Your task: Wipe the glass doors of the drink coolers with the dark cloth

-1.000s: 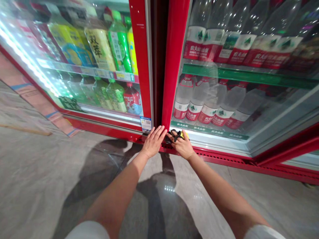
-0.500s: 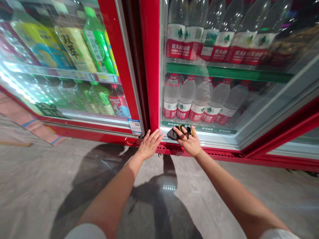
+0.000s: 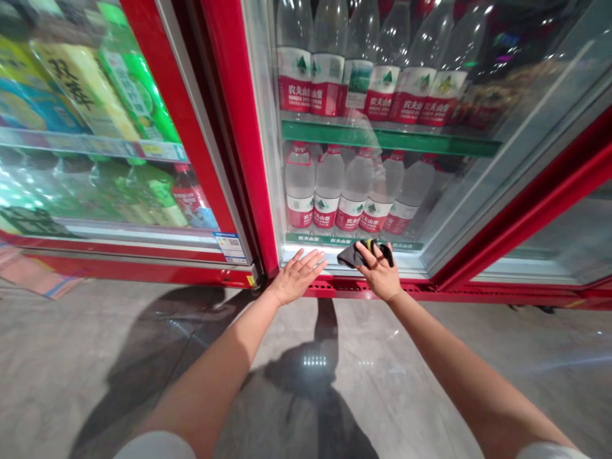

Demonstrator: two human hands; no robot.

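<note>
My left hand point(image 3: 297, 278) lies with spread fingers at the bottom edge of a glass cooler door, by the red upright frame point(image 3: 239, 115), and holds nothing. To its right, my right hand point(image 3: 381, 273) has its fingers on a dark grey cloth point(image 3: 351, 256) with a yellow part, against the white lower frame of the door point(image 3: 329, 269). Behind the glass, just above both hands, a row of water bottles point(image 3: 326, 191) with red and white labels stands on the bottom shelf.
More water bottles point(image 3: 327, 70) stand above the green shelf edge point(image 3: 392, 139). At the left is another cooler with green and yellow drinks point(image 3: 136, 89). Pink cartons point(image 3: 41, 274) lie at its foot. Below spreads a grey tiled floor point(image 3: 421, 395) with shadows.
The view has shifted right along the cooler. My right hand and the cloth have slid right along the lower door frame; my left hand has moved a little right, off the red upright.
</note>
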